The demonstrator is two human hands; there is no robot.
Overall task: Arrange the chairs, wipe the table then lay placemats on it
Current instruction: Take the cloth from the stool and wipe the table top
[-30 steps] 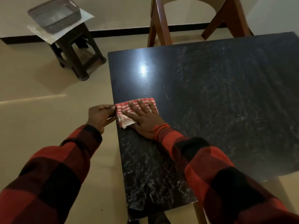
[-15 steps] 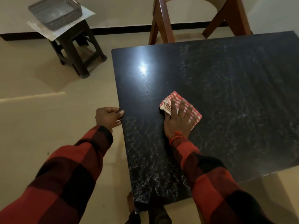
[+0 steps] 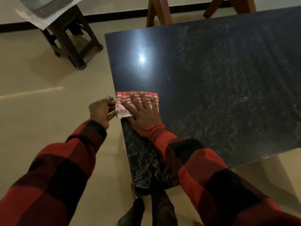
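Plaid sleeves: red-and-black checked cuffs framed the nearest ground, both arms reaching toward the left edge of the table.
Near corner: the dark stone top carried pale smears and streaks from its near left corner along the left edge, apparently wet or not yet wiped dry.
Right hand: the right hand lay flat with fingers spread, pressing the cloth down at the table's left edge.
Cloth: a folded red-and-white checked cloth, one corner hanging just over the left edge.
Left hand: the left hand hovered off the table, just beside that overhanging corner, palm cupped and fingers loosely extended, gripping nothing.
Step in hand: wiping, by all appearances, with a stroke ending at the edge and the cupped hand placed as if to catch crumbs.
Next move: likely another pass, farther along toward the far left corner.
Far edge: a wooden chair stood against the table's far edge.
Beyond: a dark stool bearing a grey basket on a pale sheet.
Placemats: none visible on the table.
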